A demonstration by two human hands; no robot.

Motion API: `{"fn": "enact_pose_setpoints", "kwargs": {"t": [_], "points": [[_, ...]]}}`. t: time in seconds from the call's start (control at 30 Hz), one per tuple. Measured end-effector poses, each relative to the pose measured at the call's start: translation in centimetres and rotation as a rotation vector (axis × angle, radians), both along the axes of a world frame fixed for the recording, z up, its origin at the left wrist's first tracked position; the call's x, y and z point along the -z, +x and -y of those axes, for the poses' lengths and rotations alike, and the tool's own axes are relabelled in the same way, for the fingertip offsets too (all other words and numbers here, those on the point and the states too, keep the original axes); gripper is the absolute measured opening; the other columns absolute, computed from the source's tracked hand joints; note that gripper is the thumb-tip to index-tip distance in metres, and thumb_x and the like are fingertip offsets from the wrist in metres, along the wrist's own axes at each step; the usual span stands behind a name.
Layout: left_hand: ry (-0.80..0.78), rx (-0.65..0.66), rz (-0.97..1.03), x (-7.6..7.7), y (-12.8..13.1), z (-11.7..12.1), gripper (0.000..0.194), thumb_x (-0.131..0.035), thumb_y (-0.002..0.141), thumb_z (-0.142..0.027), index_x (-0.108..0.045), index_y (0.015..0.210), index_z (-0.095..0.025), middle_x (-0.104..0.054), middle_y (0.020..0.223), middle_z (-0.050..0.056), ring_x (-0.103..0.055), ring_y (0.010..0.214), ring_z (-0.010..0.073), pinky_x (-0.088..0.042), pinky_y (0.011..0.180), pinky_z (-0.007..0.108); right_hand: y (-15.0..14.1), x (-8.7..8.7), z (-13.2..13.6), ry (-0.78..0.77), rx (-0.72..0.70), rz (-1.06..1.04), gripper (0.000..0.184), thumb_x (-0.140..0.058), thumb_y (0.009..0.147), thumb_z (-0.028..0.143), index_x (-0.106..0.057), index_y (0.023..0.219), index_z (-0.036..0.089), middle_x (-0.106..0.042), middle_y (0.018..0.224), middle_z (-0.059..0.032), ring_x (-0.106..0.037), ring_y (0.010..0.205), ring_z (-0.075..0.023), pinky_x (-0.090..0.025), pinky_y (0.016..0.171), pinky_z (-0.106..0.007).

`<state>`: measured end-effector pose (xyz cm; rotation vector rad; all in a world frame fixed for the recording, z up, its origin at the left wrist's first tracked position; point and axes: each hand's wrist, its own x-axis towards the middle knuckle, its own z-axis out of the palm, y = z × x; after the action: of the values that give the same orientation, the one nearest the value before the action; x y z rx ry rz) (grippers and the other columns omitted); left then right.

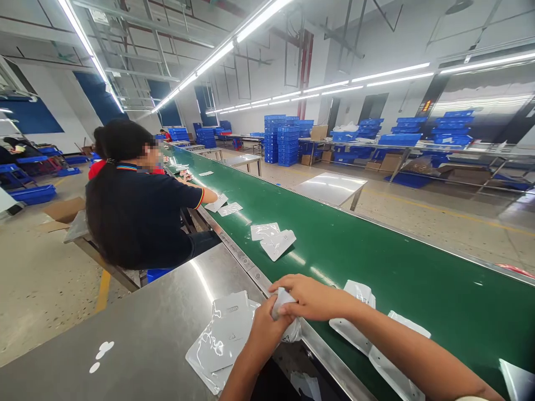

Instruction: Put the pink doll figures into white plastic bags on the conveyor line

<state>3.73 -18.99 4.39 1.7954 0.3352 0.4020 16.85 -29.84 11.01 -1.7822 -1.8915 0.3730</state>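
Over the metal edge of the green conveyor belt [343,234], both my hands are closed on a white plastic pouch [283,299]. My left hand [267,323] grips it from the near side. My right hand [305,298] reaches across from the right, with its fingers round the top of the pouch. A lower part of the pouch with dark print hangs below the fingers; the rest is hidden. Beside my left hand, a pile of flat white packets [228,334] in clear, shiny film lies on the steel table [159,328]. More white pouches [355,292] lie beyond and under my right forearm.
Several white packets [278,244] lie farther up the belt. White round stickers [100,355] are on the table at left. A co-worker in a dark shirt [137,217] sits at the belt's left side. Blue crates [288,142] and a steel table [332,186] stand beyond the belt.
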Motion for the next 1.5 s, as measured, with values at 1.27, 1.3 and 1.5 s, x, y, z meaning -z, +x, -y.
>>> {"fn": "enact_pose_setpoints", "kwargs": {"t": [1.27, 1.3, 1.5], "points": [[0.461, -0.885, -0.002, 2.2, -10.0, -6.8, 0.048, -0.043, 0.087, -0.04, -0.036, 0.133, -0.028, -0.04, 0.14, 0.004, -0.034, 0.13, 0.0243, -0.03, 0.105, 0.042, -1.1, 8.5, -12.9, -0.075, 0.162, -0.354, 0.022, -0.034, 0.092, 0.027, -0.046, 0.106, 0.015, -0.066, 0.084, -0.001, -0.063, 0.07, -0.0097, -0.046, 0.053, -0.018], [0.505, -0.862, -0.001, 2.5, -10.0, -6.6, 0.047, -0.043, 0.087, -0.039, -0.038, 0.132, -0.027, -0.041, 0.14, 0.004, -0.033, 0.13, 0.0241, -0.029, 0.106, 0.042, -1.6, 9.4, -12.6, -0.11, 0.181, -0.323, 0.02, -0.037, 0.09, 0.027, -0.049, 0.101, 0.015, -0.066, 0.079, -0.0002, -0.062, 0.066, -0.0098, -0.045, 0.052, -0.018], [0.717, -0.766, -0.095, 5.2, -9.8, -7.1, 0.042, -0.047, 0.085, -0.037, -0.047, 0.125, -0.024, -0.044, 0.137, 0.008, -0.03, 0.131, 0.0258, -0.019, 0.108, 0.051, -0.3, 9.5, -13.6, -0.103, 0.266, -0.051, 0.022, -0.06, 0.077, 0.039, -0.064, 0.08, 0.019, -0.064, 0.084, -0.0015, -0.06, 0.078, -0.016, -0.045, 0.067, -0.024]]}}
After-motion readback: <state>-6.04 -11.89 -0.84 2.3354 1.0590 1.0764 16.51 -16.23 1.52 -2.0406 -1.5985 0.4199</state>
